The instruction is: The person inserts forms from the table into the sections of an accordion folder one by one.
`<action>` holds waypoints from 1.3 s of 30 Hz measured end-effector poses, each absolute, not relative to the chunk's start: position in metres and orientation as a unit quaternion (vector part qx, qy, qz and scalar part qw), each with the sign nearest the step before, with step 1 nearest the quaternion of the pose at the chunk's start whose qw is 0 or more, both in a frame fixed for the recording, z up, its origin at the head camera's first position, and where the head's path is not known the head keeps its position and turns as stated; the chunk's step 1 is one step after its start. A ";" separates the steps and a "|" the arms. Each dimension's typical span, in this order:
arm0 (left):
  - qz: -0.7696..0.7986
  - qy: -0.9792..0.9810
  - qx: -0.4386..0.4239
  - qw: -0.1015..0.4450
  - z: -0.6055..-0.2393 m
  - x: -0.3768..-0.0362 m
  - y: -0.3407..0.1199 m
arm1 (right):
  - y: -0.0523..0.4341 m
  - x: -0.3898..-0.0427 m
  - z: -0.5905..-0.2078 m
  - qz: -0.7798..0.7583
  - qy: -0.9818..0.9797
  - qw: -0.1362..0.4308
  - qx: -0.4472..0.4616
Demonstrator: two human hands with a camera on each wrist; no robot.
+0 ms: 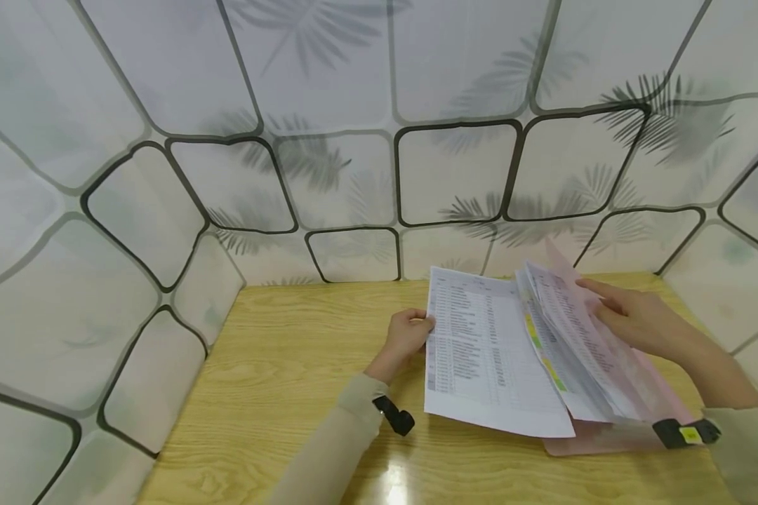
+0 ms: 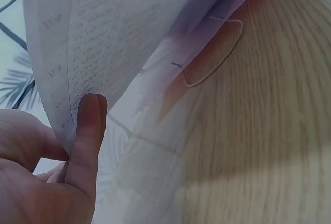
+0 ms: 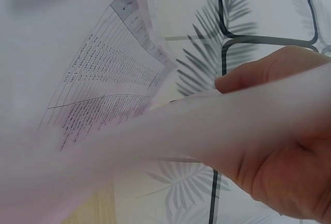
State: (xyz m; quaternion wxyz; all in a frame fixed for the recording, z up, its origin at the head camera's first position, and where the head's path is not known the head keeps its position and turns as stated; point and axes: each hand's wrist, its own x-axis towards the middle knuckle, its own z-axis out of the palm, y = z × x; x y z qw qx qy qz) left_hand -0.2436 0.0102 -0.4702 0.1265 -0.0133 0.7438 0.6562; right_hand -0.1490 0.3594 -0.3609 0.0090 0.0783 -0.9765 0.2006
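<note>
Left hand [image 1: 407,335] fingers pinch the turned sheet [image 1: 480,351]; right hand [image 1: 632,319] fingers grasp upright pages [image 1: 575,337] of the half-leafed stack, several unturned.

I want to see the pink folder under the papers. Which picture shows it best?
The head view: the pink folder lies on the table, peeking out below and behind the papers. The left wrist view shows only a pinkish glow through a lifted sheet. The right wrist view shows paper and a hand, no clear folder.
</note>
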 end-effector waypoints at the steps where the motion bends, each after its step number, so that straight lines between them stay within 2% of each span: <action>1: 0.657 0.743 -0.013 0.124 -0.470 -0.243 0.012 | 0.359 -0.149 -0.361 0.201 -0.976 0.008 0.078; 7: 0.666 0.740 -0.010 0.093 -0.472 -0.235 0.025 | 0.359 -0.150 -0.361 0.199 -0.977 0.002 0.076; 20: 0.674 0.735 -0.006 0.080 -0.482 -0.224 0.046 | 0.358 -0.148 -0.361 0.202 -0.976 0.001 0.078; 39: 0.687 0.721 0.010 0.093 -0.477 -0.212 0.071 | 0.359 -0.150 -0.360 0.201 -0.976 0.003 0.082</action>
